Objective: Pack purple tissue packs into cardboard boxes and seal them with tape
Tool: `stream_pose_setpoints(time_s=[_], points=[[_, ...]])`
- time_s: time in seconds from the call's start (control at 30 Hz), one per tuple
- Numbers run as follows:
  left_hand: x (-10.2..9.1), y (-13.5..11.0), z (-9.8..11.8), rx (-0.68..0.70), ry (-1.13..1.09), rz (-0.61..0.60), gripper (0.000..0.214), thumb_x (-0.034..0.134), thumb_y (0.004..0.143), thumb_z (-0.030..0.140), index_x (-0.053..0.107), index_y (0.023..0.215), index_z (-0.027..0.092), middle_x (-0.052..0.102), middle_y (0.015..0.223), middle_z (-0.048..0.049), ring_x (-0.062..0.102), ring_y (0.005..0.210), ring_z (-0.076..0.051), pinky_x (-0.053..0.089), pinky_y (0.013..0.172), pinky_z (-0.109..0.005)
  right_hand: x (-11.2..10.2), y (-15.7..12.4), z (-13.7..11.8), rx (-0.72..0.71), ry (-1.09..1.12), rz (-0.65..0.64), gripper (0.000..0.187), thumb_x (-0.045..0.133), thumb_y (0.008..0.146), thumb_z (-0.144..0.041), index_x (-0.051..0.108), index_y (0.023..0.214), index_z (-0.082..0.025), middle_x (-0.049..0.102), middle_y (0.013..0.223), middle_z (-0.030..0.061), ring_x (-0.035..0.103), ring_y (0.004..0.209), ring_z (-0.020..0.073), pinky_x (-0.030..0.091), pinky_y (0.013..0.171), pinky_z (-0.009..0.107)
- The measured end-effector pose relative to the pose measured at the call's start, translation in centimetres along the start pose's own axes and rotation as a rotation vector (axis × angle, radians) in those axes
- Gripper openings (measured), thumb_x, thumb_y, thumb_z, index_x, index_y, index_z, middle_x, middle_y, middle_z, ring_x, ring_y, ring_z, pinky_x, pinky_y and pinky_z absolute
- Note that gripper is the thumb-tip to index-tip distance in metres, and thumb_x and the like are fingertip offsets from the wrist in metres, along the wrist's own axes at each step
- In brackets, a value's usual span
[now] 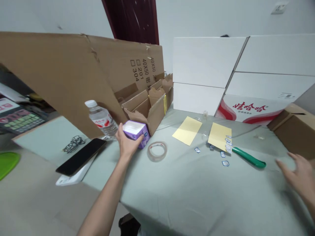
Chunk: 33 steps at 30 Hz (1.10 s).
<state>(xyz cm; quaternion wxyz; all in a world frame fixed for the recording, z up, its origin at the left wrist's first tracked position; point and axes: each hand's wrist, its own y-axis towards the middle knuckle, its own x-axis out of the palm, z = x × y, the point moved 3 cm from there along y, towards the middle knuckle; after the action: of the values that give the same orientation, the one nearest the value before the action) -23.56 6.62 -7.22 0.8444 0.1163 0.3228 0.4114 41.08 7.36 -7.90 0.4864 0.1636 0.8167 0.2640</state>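
My left hand (127,141) is closed around the sides of a purple and white packet (135,128), which looks like a tissue pack, at the front end of an open cardboard box. Just right of it lies a roll of clear tape (157,158). At the right edge of the table, my right hand (296,170) hovers with fingers apart, holding nothing. A green-handled tool (249,158) is the nearest thing to it; its far end is hidden by a yellow card (218,135). Several small blue-edged stickers (225,163) lie on and around that card.
Another yellow card (188,130) lies mid-table. Left of the packet stand a water bottle (102,119) and a black phone (81,156). An open cardboard box (157,114) and a tall cardboard panel (103,72) line the left; white boxes (209,60) wall the back.
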Motion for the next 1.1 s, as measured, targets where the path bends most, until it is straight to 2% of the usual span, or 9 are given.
stream_pose_setpoints(time_s=[0.17, 0.3, 0.43, 0.5, 0.57, 0.63, 0.77, 0.9, 1.1], points=[[-2.4, -4.1, 4.5, 0.312, -0.231, 0.128, 0.098, 0.084, 0.061, 0.043, 0.033, 0.142, 0.018, 0.036, 0.141, -0.0167, 0.042, 0.133, -0.035, 0.034, 0.116, -0.049, 5.5, -0.8, -9.8, 0.111, 0.187, -0.304, 0.071, 0.059, 0.088, -0.059, 0.034, 0.151, -0.035, 0.044, 0.152, 0.0138, 0.055, 0.129, 0.0416, 0.052, 0.100, 0.056], [0.9, -10.2, 10.2, 0.241, -0.668, -0.424, 0.091, 0.076, 0.067, 0.065, 0.037, 0.136, 0.020, 0.047, 0.134, -0.0149, 0.056, 0.120, -0.033, 0.050, 0.100, -0.044, 7.5, -2.0, -19.9, -0.135, 0.632, -0.645, 0.111, 0.070, 0.077, -0.067, 0.002, 0.160, -0.038, 0.013, 0.169, 0.0085, 0.023, 0.152, 0.0363, 0.032, 0.118, 0.058], [5.0, -13.7, 13.3, 0.136, -0.797, -0.813, 0.098, 0.067, 0.075, 0.071, 0.025, 0.147, 0.019, 0.042, 0.147, -0.0207, 0.051, 0.131, -0.037, 0.047, 0.106, -0.047, 10.3, -3.4, -22.9, 0.032, 0.990, -0.751, 0.117, 0.078, 0.069, -0.065, 0.014, 0.160, -0.032, 0.026, 0.165, 0.0146, 0.039, 0.145, 0.0377, 0.040, 0.113, 0.055], [5.4, -11.6, 13.2, 0.255, -0.643, -0.656, 0.103, 0.063, 0.078, 0.071, 0.017, 0.153, 0.018, 0.024, 0.159, -0.0227, 0.029, 0.148, -0.040, 0.031, 0.118, -0.053, 11.4, -3.8, -21.3, 0.228, 1.146, -0.673, 0.105, 0.080, 0.068, -0.061, 0.030, 0.155, -0.030, 0.042, 0.157, 0.0155, 0.053, 0.134, 0.0375, 0.047, 0.106, 0.054], [4.7, -7.4, 12.3, 0.387, -0.342, -0.286, 0.113, 0.069, 0.073, 0.068, 0.013, 0.155, 0.013, 0.006, 0.164, -0.0251, -0.001, 0.154, -0.042, 0.008, 0.123, -0.060, 12.1, -4.1, -19.0, 0.435, 1.284, -0.599, 0.088, 0.081, 0.067, -0.059, 0.047, 0.144, -0.031, 0.059, 0.143, 0.0133, 0.064, 0.121, 0.0359, 0.052, 0.100, 0.053], [4.2, -2.8, 11.1, 0.342, 0.025, -0.032, 0.101, 0.072, 0.077, 0.052, 0.021, 0.154, 0.012, 0.006, 0.165, -0.0256, -0.009, 0.154, -0.042, -0.001, 0.120, -0.067, 12.2, -4.2, -16.7, 0.607, 1.392, -0.524, 0.069, 0.078, 0.070, -0.058, 0.059, 0.131, -0.032, 0.069, 0.130, 0.0102, 0.070, 0.111, 0.0339, 0.055, 0.096, 0.053], [5.0, 3.1, 9.3, 0.306, 0.470, -0.024, 0.053, 0.074, 0.076, 0.025, 0.059, 0.125, 0.010, 0.014, 0.164, -0.0257, -0.001, 0.153, -0.045, -0.003, 0.117, -0.071, 11.7, -4.0, -14.2, 0.714, 1.505, -0.284, 0.056, 0.070, 0.077, -0.057, 0.062, 0.127, -0.036, 0.072, 0.125, 0.0055, 0.070, 0.110, 0.0305, 0.056, 0.095, 0.052], [4.5, 4.0, 8.2, 0.276, 0.471, 0.011, 0.008, 0.068, 0.076, 0.016, 0.066, 0.084, 0.013, 0.027, 0.157, -0.0210, 0.009, 0.152, -0.045, 0.007, 0.118, -0.071, 11.0, -3.8, -13.3, 0.704, 1.543, -0.203, 0.058, 0.070, 0.076, -0.058, 0.060, 0.130, -0.039, 0.073, 0.123, 0.0031, 0.070, 0.111, 0.0294, 0.054, 0.098, 0.053], [-2.1, 2.7, 10.1, 0.570, 0.152, 0.232, 0.026, 0.071, 0.079, 0.034, 0.057, 0.068, 0.014, 0.029, 0.144, -0.0146, 0.028, 0.141, -0.044, 0.020, 0.120, -0.062, 8.5, -2.7, -12.6, 0.675, 1.585, -0.037, 0.051, 0.069, 0.076, -0.057, 0.063, 0.124, -0.041, 0.072, 0.124, -0.0012, 0.069, 0.111, 0.0269, 0.057, 0.093, 0.049]])
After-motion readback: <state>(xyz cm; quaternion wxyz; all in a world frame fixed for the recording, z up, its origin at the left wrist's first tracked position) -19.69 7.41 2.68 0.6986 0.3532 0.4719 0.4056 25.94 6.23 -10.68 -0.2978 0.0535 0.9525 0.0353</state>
